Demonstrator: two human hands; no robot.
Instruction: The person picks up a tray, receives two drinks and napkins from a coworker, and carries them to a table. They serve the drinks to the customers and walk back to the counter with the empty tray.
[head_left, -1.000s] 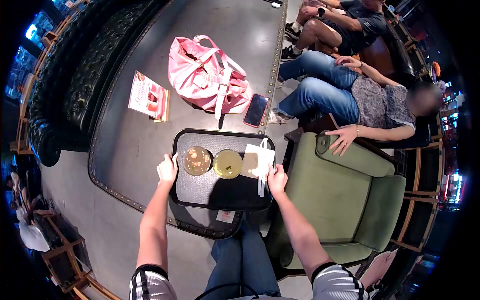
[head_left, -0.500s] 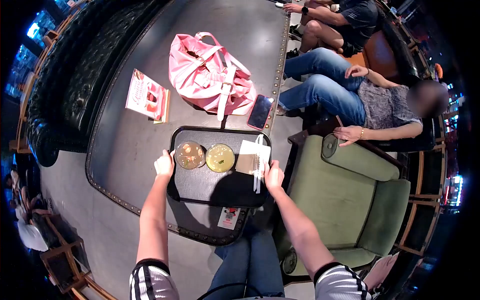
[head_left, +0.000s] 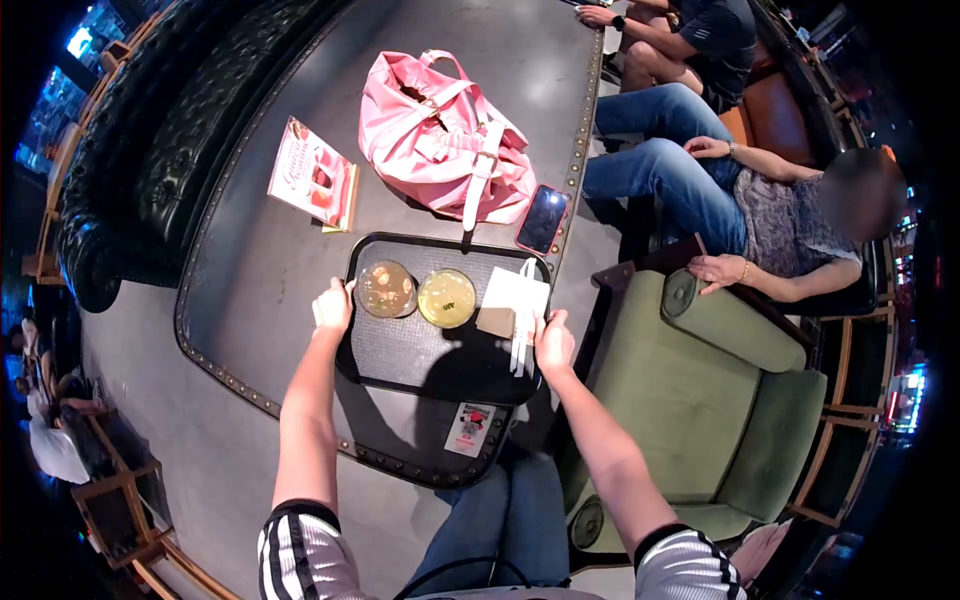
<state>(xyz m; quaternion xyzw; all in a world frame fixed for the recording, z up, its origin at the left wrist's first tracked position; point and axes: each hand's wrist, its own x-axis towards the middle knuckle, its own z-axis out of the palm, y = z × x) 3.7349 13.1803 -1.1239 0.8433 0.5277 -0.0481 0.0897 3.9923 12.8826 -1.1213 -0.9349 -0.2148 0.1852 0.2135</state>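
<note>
Since half a second ago the black tray (head_left: 420,365) has slid further onto the dark table (head_left: 250,290), so the small card (head_left: 470,428) at the near edge now lies wholly uncovered, and the tray's far rim has come close to the phone (head_left: 543,219) and pink bag (head_left: 445,140). Both forearms reach straight forward: the left hand (head_left: 333,307) is curled over the tray's left rim, thumb on top, and the right hand (head_left: 553,343) is clamped on the right rim beside the white napkin (head_left: 512,300). An amber glass (head_left: 387,289) and a yellow glass (head_left: 446,298) stand side by side on the tray's far half
</note>
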